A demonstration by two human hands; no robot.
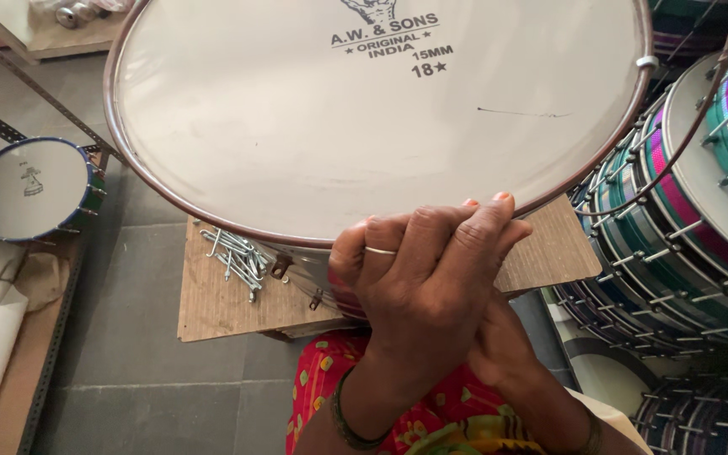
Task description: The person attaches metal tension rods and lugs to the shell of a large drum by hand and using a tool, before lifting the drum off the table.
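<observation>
Drum (364,118), a large one with a pale skin and a brown metal hoop, fills the upper middle of the view, and its near rim runs just past the knuckles at six o'clock. Both hands are pressed together at that rim: the left hand (419,291) lies on top, fingers curled tight with a thin ring on one, and the right hand (499,337) sits beneath it, mostly covered. Whether either hand actually holds anything against the rim cannot be told; the fingertips are folded out of sight.

The drum rests on a wooden board (212,303), whose bare corners show at seven and four o'clock. A loose pile of metal hook bolts (236,257) lies on the board at eight o'clock, just under the hoop's overhang. Beyond the board's left edge the grey tiled floor (128,379) is open down to the bottom of the view.

At nine o'clock a small blue-rimmed drum (31,187) sits on a metal rack. At three o'clock stacked drums (684,244) with striped green and pink shells crowd close to the big drum's right edge, leaving little gap there.

The drum's far rim is cut off at the top, and its shell is almost wholly hidden beneath the skin.
</observation>
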